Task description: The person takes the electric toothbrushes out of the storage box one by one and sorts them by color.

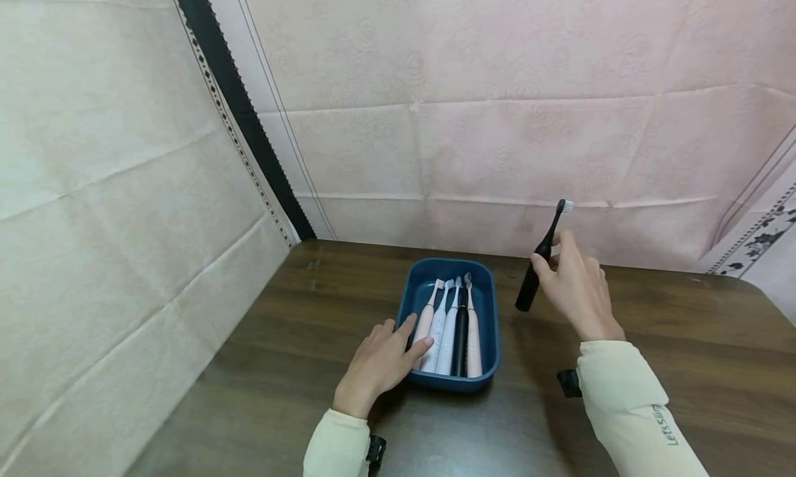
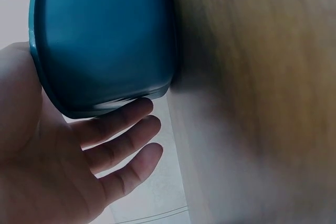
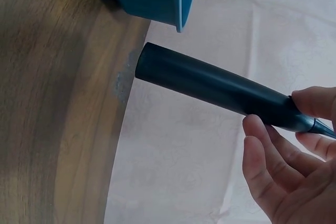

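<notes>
My right hand (image 1: 577, 283) holds a black electric toothbrush (image 1: 528, 287) above the table, right of the bin. Thumb and fingertips pinch it near the neck, its white-bristled head pointing up and its handle slanting down. A blue plastic bin (image 1: 495, 325) stands on the table with several electric toothbrushes lying side by side in it, among them a black one (image 1: 460, 335), a white one (image 1: 446, 339) and a pink one (image 1: 474, 342). At the bin's left side, my left hand (image 1: 379, 359) grips the rim, thumb over the inside and fingers along the outer wall (image 2: 110, 40).
The brown wooden table (image 1: 298, 366) ends at a back edge just behind the bin. Beyond it hangs a pale patterned cloth (image 1: 497, 145), and another cloth (image 1: 124, 186) hangs along the left side. Both wrists wear a dark strapped device.
</notes>
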`<state>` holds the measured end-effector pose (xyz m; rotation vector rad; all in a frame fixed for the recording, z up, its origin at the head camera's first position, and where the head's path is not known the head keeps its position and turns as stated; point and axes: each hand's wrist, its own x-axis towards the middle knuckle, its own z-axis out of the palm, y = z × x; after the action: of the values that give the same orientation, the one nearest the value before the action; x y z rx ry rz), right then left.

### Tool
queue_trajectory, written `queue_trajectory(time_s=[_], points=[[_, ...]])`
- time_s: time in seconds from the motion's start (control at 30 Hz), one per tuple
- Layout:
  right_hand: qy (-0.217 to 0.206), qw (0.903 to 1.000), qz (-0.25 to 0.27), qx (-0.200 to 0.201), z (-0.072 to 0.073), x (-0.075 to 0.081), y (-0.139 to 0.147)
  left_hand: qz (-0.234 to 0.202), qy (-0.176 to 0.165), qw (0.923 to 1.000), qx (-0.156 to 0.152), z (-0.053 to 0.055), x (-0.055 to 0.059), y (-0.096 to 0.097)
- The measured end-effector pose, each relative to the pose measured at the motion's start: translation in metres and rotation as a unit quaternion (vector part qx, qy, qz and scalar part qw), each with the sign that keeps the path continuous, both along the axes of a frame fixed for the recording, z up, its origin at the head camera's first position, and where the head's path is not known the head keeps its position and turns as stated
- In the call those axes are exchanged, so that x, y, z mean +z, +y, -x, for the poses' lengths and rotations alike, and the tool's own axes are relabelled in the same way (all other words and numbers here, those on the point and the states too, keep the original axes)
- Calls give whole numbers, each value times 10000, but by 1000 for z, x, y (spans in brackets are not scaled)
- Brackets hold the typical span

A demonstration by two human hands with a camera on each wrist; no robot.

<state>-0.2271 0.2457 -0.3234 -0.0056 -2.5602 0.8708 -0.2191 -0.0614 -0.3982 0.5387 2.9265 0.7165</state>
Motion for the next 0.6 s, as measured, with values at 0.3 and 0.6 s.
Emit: queue_trajectory(time_s=[0.3,0.6], points=[[82,10000,-12,-22,2,-3,2,-3,-4,10000,6,1,0,0],[28,9999,-105,-63,6,-13,4,-15,-33,10000,-2,1,-1,0]])
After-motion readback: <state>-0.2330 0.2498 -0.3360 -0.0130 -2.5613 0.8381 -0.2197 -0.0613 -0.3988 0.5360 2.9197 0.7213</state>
